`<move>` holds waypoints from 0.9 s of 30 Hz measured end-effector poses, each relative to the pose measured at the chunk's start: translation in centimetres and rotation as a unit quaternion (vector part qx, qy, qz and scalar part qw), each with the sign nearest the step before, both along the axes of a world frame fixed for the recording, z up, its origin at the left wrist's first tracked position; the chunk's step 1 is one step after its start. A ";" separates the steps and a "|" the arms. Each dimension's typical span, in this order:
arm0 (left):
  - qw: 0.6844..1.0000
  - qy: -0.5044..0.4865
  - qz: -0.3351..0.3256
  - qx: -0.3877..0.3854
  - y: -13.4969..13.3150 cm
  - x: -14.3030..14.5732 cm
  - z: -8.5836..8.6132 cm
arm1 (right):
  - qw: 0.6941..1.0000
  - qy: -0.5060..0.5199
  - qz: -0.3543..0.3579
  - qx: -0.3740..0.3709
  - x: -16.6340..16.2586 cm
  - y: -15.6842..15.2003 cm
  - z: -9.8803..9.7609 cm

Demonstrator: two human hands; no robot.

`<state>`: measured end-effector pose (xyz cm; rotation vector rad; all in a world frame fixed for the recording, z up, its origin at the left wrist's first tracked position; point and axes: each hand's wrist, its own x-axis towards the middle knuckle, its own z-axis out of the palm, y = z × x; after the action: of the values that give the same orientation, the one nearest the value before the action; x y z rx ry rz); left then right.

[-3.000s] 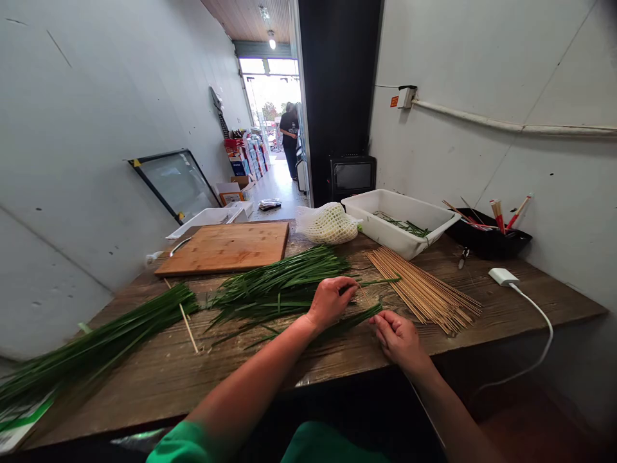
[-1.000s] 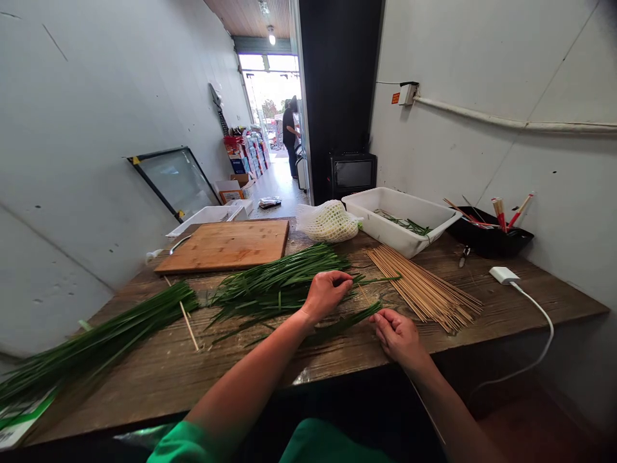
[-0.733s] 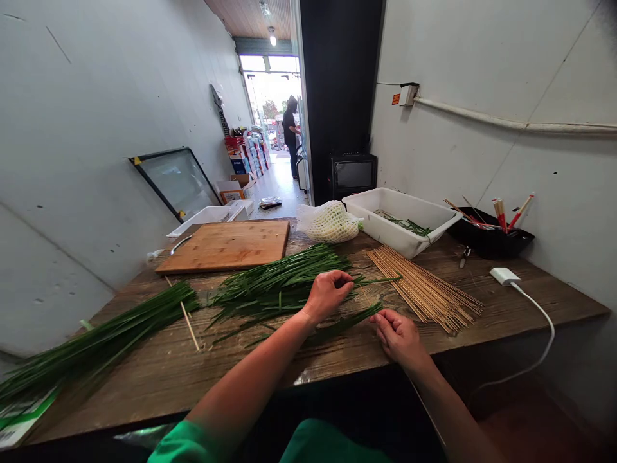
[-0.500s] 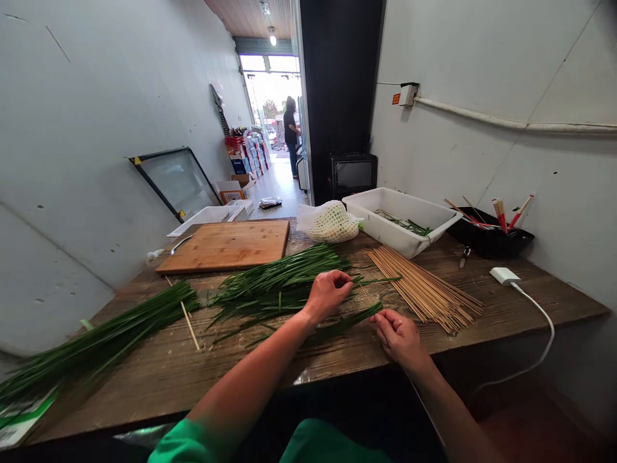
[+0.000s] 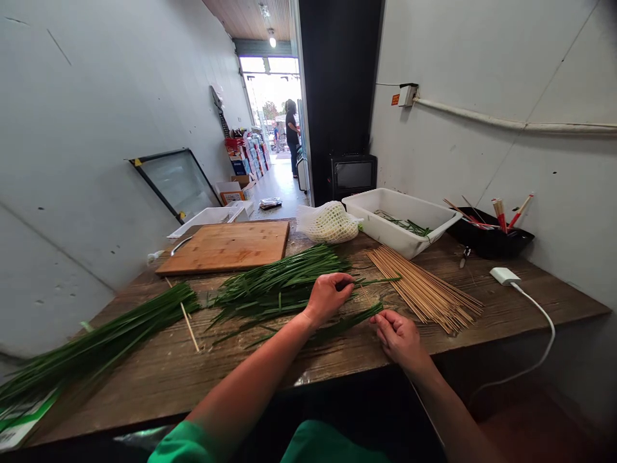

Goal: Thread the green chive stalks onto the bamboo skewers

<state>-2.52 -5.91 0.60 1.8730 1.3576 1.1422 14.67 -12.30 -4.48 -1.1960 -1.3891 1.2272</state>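
Observation:
My right hand (image 5: pixel 399 333) is closed at the front of the table, its fingertips pinching the end of a small bunch of garlic chives (image 5: pixel 348 321) that runs leftward under my left forearm. My left hand (image 5: pixel 330 297) is up and to the left of it, thumb and forefinger pinched together. From those fingertips a single chive (image 5: pixel 378 280) points right toward the bamboo skewers (image 5: pixel 424 289). Behind my left wrist lies a loose pile of garlic chives (image 5: pixel 284 276). A second long bundle of chives (image 5: pixel 110 328) rests at the left, with one skewer (image 5: pixel 189 326) beside its tips.
A wooden cutting board (image 5: pixel 226 245) lies at the back left. Beyond the chives are a net-wrapped vegetable (image 5: pixel 330 222) and a white tub (image 5: pixel 405 222) with chive scraps. To the right stand a black bowl (image 5: pixel 501 238) and a white charger (image 5: pixel 505 276) with its cable.
Both hands stay almost where they were, the left shifting very slightly. The chives and skewers have not visibly moved.

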 end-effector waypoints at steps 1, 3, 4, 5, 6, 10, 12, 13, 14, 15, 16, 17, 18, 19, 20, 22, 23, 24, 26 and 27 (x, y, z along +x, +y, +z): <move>1.000 0.005 0.002 0.003 0.0 0.0 0.0 | 1.000 0.002 0.002 -0.001 0.0 0.0 0.0; 1.000 0.018 0.004 0.018 -0.1 0.0 0.1 | 1.000 0.008 0.008 -0.008 0.0 0.0 0.1; 0.999 0.025 0.003 0.029 -0.1 -0.1 0.1 | 1.000 0.010 0.011 -0.011 0.0 -0.1 0.2; 0.999 0.032 0.001 0.041 -0.1 -0.1 0.1 | 1.000 0.012 0.012 -0.013 0.0 -0.1 0.2; 0.998 0.039 -0.001 0.053 0.0 -0.1 0.0 | 1.000 0.012 0.012 -0.013 0.0 -0.1 0.3; 0.994 0.056 -0.008 0.091 0.0 -0.2 -0.2 | 1.000 0.009 0.014 -0.012 -0.1 -0.2 0.5; 0.993 0.056 -0.014 0.103 0.1 -0.2 -0.4 | 1.000 0.009 0.012 -0.010 -0.1 -0.2 0.6; 0.992 0.055 -0.018 0.108 0.1 -0.2 -0.4 | 1.000 0.009 0.010 -0.009 -0.1 -0.2 0.6; 0.992 0.053 -0.020 0.113 0.1 -0.2 -0.5 | 1.000 0.009 0.009 -0.008 -0.1 -0.2 0.7; 0.992 0.051 -0.023 0.116 0.1 -0.2 -0.5 | 1.000 0.010 0.008 -0.010 -0.1 -0.2 0.6; 0.991 0.050 -0.025 0.118 0.1 -0.2 -0.6 | 1.000 0.011 0.007 -0.012 -0.1 -0.2 0.6; 0.991 0.051 -0.028 0.120 0.0 -0.2 -0.6 | 1.000 0.012 0.006 -0.013 -0.1 -0.1 0.6; 0.991 0.052 -0.029 0.120 -0.1 -0.1 -0.7 | 1.000 0.013 0.006 -0.012 -0.1 -0.1 0.6; 0.991 0.052 -0.030 0.120 -0.2 -0.1 -0.8 | 1.000 0.014 0.005 -0.011 -0.1 -0.1 0.5; 0.991 0.051 -0.033 0.121 -0.3 0.0 -0.8 | 1.000 0.016 0.004 -0.010 -0.1 -0.1 0.5; 0.990 0.045 -0.052 0.120 -0.7 0.2 -0.8 | 1.000 0.024 0.003 -0.012 -0.2 -0.1 0.6; 0.989 0.043 -0.075 0.116 -0.9 0.2 -0.8 | 0.999 0.029 0.001 -0.014 -0.2 -0.2 0.7; 0.988 0.043 -0.105 0.107 -1.2 0.3 -0.7 | 0.999 0.033 -0.002 -0.016 -0.2 -0.2 0.8; 0.982 0.042 -0.166 0.076 -1.5 0.5 -0.5 | 0.999 0.039 -0.010 -0.019 -0.3 -0.3 1.0; 0.980 0.037 -0.185 0.059 -1.6 0.5 -0.3 | 0.999 0.041 -0.014 -0.021 -0.3 -0.4 1.1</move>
<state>-2.02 -7.52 0.27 2.1593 0.9391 0.9869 14.39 -12.66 -3.37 -1.1768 -1.2897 1.2772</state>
